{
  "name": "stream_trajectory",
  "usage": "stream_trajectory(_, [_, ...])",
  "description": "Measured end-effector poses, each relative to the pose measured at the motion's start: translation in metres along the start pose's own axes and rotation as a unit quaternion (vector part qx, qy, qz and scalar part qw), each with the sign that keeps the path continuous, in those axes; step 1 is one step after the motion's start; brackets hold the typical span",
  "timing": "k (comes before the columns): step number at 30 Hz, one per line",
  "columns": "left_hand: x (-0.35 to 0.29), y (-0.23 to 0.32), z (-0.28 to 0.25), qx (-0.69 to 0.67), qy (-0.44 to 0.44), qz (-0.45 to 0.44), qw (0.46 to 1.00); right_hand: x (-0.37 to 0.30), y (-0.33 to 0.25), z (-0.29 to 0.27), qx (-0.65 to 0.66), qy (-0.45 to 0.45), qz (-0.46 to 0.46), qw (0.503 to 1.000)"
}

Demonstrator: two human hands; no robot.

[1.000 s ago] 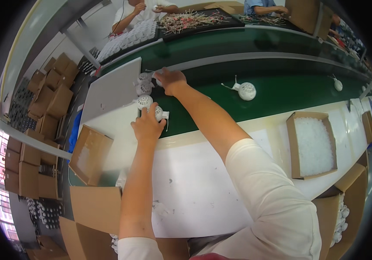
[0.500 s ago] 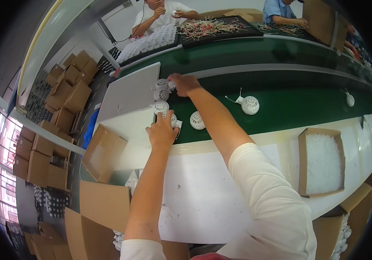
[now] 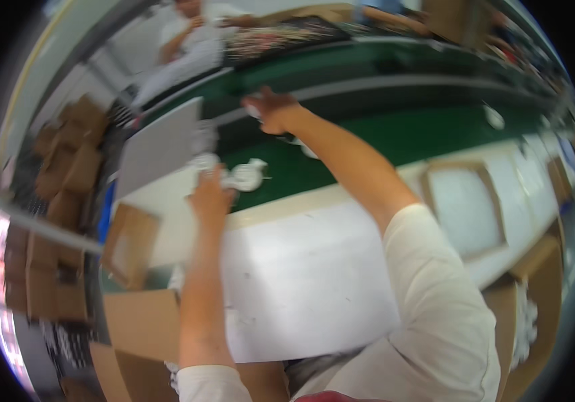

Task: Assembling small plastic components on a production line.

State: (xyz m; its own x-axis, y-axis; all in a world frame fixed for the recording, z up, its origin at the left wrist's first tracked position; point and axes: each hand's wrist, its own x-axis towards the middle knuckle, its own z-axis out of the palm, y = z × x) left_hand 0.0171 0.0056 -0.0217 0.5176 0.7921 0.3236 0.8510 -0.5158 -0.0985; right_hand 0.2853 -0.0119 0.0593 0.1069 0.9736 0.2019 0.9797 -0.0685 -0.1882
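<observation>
Motion blurs the whole head view. My left hand (image 3: 211, 199) has its fingers curled on a white openwork ball (image 3: 224, 177), partly hidden by the fingers, at the near left of the green belt. Touching or close beside it is another such ball (image 3: 247, 175), with a small white block at its top. Farther up stand more white balls (image 3: 205, 137), smeared together beside the grey board. My right hand (image 3: 272, 112) reaches over the belt with some fingers apart. A small white patch shows at its fingertips; whether it is held I cannot make out. Below the wrist, another white piece (image 3: 309, 151) is half covered by my forearm.
The green belt (image 3: 381, 137) runs across, with a white ball (image 3: 494, 118) at right. A shallow carton (image 3: 498, 231) of white material lies right, another carton (image 3: 123, 258) left. White sheet (image 3: 314, 281) covers the near table. Two people work beyond; cartons stand at both sides.
The view has swung, so the scene sits farther left. My right hand has moved away from the balls by the grey board, to the right. My left hand stays near the same balls.
</observation>
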Motion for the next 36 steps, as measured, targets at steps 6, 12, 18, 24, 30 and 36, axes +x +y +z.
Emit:
stream_trajectory(6, [0.005,-0.044,-0.030,-0.073,-0.045,-0.043,0.995,-0.242,0.052,-0.163,-0.041,0.098,0.014,0.994])
stream_trajectory(12, [0.040,-0.048,-0.044,-0.245,0.044,-0.005,0.968,-0.623,0.121,-0.208,-0.044,0.342,0.455,0.821])
stream_trajectory(18, [0.007,0.118,-0.139,-0.733,-0.087,-0.070,0.671,-0.929,0.157,-0.104,-0.138,0.237,0.642,0.716])
stream_trajectory(24, [-0.101,0.359,-0.241,-0.794,-0.399,0.132,0.439,-0.875,0.135,-0.094,0.126,0.403,0.628,0.653])
stream_trajectory(30, [-0.245,0.604,-0.276,-0.796,-0.445,0.284,0.297,-0.853,0.133,-0.110,0.000,0.531,0.624,0.573])
stream_trajectory(36, [-0.353,0.645,-0.207,-0.567,-0.110,0.587,0.567,-0.903,0.141,-0.074,0.190,0.610,0.569,0.518])
